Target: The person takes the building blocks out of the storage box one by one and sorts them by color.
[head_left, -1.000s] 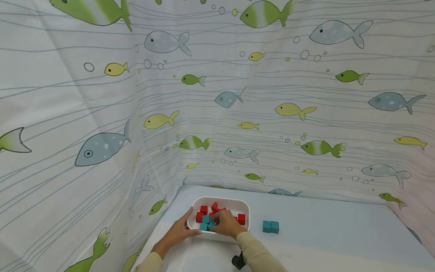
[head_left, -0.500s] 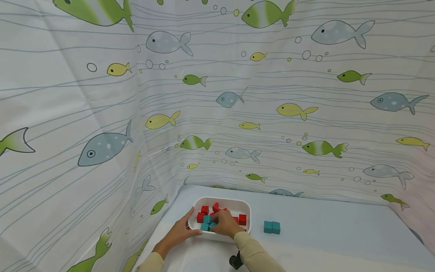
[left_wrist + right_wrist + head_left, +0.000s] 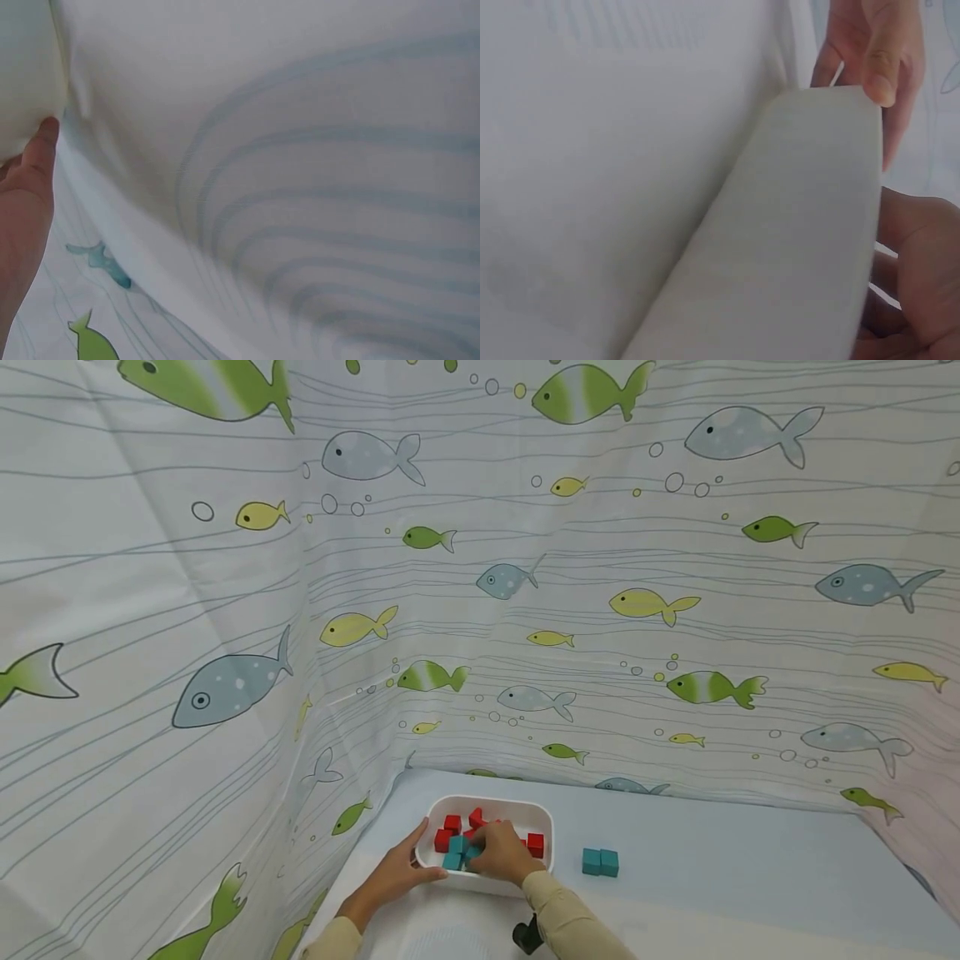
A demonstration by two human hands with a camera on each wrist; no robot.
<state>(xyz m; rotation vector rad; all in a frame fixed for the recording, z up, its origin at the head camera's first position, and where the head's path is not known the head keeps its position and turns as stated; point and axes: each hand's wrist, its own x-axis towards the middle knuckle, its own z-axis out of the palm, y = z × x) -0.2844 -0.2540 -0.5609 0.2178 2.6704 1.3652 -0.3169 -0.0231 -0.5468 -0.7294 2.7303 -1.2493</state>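
Note:
In the head view a white plastic tray point(image 3: 525, 806) holds several red blocks point(image 3: 536, 845) and teal cubes point(image 3: 453, 862). My left hand point(image 3: 397, 865) grips the tray's left end, thumb at the near rim and fingers along the far left side. The right wrist view shows that thumb over the rim of the tray point(image 3: 802, 202). My right hand point(image 3: 504, 853) reaches inside the tray, its fingertips pinching a teal cube point(image 3: 472, 853) beside the other teal cubes. The right hand covers some of the red blocks. In the left wrist view only part of the left hand point(image 3: 28, 180) shows.
Two teal cubes point(image 3: 600, 862) sit side by side on the white table point(image 3: 720, 868), right of the tray. A small black object point(image 3: 527, 935) lies by the right sleeve. A fish-patterned curtain point(image 3: 600, 552) encloses the table at the back and left.
The right hand shifts very slightly within the tray, and the teal cube at its fingertips moves a little with it. The left hand keeps its place on the tray.

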